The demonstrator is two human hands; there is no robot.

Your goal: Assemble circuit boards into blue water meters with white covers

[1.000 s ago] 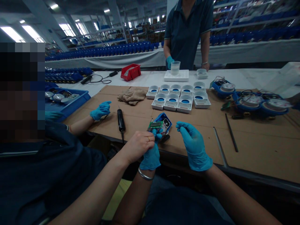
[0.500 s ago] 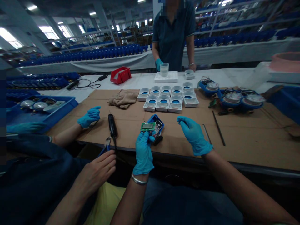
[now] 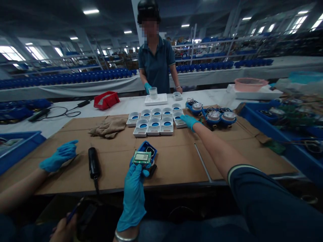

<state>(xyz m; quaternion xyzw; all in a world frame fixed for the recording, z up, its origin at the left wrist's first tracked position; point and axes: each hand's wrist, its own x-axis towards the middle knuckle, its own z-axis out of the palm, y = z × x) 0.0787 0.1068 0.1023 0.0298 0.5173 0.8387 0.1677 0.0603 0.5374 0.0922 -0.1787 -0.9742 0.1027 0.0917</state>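
Observation:
My left hand [image 3: 133, 191], in a blue glove, grips a green circuit board [image 3: 142, 157] between thumb and fingers. Its small display faces me and shows digits like 0.0. Right behind it, an open blue housing [image 3: 145, 146] with parts inside rests on the cardboard, partly covered by the board. My gloved right arm is stretched forward. At its end my right hand [image 3: 189, 122] has its fingers closed at the right edge of a white plastic cover [image 3: 179, 123] with a round blue window; the thumb is hidden. Several similar white covers [image 3: 154, 129] stand in rows beside it.
A black electric screwdriver [image 3: 93, 163], a brown cloth glove [image 3: 108, 127] and a metal rod [image 3: 202, 162] lie on the cardboard. Blue housings [image 3: 214, 117] and a blue crate [image 3: 267, 141] are at right. A co-worker's gloved hand [image 3: 60, 155] is at left; another person stands opposite.
My right hand has gone from above the cardboard forward to the white covers. The board in my left hand now shows digits clearly. The view has turned right.

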